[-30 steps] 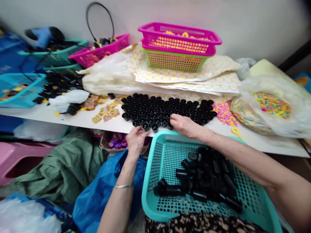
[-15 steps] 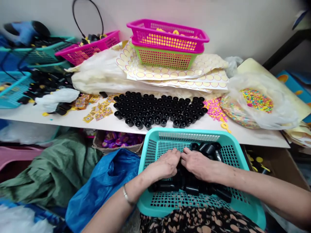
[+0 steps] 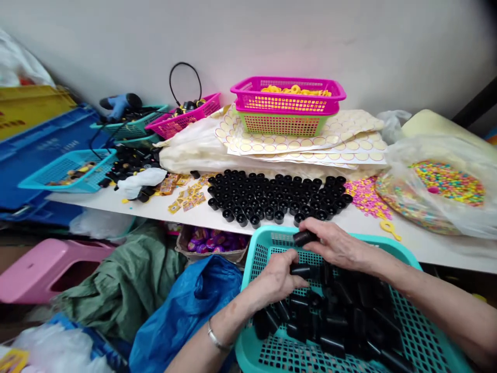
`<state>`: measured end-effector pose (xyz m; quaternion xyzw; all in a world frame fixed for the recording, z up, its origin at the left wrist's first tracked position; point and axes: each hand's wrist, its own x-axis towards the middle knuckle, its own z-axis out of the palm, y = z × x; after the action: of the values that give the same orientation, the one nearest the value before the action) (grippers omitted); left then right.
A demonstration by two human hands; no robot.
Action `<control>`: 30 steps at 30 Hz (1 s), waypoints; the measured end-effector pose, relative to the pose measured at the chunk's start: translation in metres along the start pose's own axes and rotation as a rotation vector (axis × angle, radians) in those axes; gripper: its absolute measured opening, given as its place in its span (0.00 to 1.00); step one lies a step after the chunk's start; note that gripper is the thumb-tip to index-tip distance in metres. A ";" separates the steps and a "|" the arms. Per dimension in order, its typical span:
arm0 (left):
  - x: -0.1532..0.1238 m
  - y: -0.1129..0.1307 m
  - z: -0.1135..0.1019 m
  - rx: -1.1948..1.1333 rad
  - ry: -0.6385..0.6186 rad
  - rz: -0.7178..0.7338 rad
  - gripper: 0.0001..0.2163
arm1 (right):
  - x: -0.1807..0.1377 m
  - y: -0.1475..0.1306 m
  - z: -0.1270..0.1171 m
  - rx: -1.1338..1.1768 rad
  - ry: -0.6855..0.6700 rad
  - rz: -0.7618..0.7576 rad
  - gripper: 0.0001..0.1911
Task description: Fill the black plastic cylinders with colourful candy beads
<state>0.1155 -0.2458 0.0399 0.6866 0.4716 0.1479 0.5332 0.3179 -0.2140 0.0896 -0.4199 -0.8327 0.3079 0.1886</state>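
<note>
My right hand [image 3: 333,242] pinches a short black plastic cylinder [image 3: 305,238] over the far rim of a turquoise basket [image 3: 382,241]. Just below and to the left, my left hand [image 3: 275,281] has thumb and fingers around another black cylinder [image 3: 304,271], lying sideways above the basket. Inside the basket lies a jumbled heap of similar black cylinders [image 3: 334,321]. Beyond its far rim, many black cups [image 3: 267,194] stand upright in close rows on the white table [image 3: 155,207], open ends up.
Pink beads [image 3: 368,199] and a bag of multicoloured beads [image 3: 446,181] lie to the right. Behind the cups, a magenta basket [image 3: 287,106] of yellow pieces sits on sticker sheets [image 3: 264,145]. Small yellow packets [image 3: 188,197] lie left. A blue bag [image 3: 186,311] hangs below.
My hands have moved apart from the middle of the heap. The right has risen to the far rim with a black cylinder; the left holds another. The camera view has shifted too.
</note>
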 end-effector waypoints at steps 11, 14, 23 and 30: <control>0.001 -0.088 -0.153 -0.058 1.280 -0.065 0.22 | 0.134 -0.051 0.046 -0.332 -0.003 -0.360 0.09; 0.014 -0.111 -0.165 -0.019 1.311 -0.109 0.22 | 0.160 -0.062 0.066 -0.525 -0.060 -0.390 0.08; 0.035 -0.119 -0.166 0.029 1.198 -0.009 0.20 | 0.183 -0.056 0.101 -0.698 -0.066 -0.422 0.09; 0.033 -0.123 -0.164 -0.183 1.199 -0.001 0.32 | 0.187 -0.050 0.098 -0.709 0.038 -0.402 0.07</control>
<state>-0.0436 -0.1234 -0.0133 0.4346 0.6756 0.5487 0.2314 0.1249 -0.1187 0.0608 -0.2933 -0.9491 -0.0492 0.1038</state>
